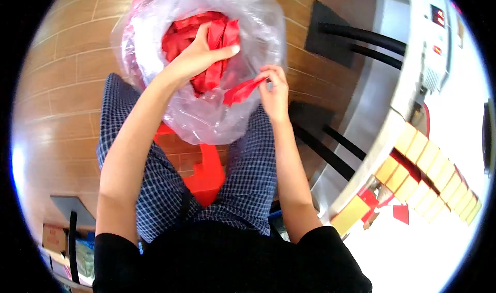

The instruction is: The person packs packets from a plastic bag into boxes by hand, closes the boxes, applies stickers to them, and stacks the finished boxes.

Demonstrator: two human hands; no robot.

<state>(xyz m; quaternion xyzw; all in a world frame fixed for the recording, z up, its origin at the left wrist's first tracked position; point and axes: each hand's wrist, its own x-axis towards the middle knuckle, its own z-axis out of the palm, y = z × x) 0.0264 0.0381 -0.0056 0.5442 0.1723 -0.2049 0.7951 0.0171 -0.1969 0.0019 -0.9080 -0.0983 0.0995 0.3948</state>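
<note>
A large clear plastic bag (201, 120) stands open between my knees, with a pile of shiny red ribbon strips (178, 34) inside. My left hand (202, 52) reaches into the bag's mouth. Its thumb lies across some red strips, and most of its other fingers are hidden behind them. At the bag's right edge, my right hand (275, 83) pinches the end of a single red ribbon (242, 92) between thumb and fingers. This ribbon slants down to the left over the plastic.
Below the bag, a red stool-like piece (206, 176) shows between my legs on the tiled floor (67, 94). Black table legs (361, 33) stand at right. The white worktop (429, 251) there holds rows of yellowish boxes (413, 189) and a device with a red display (438, 16).
</note>
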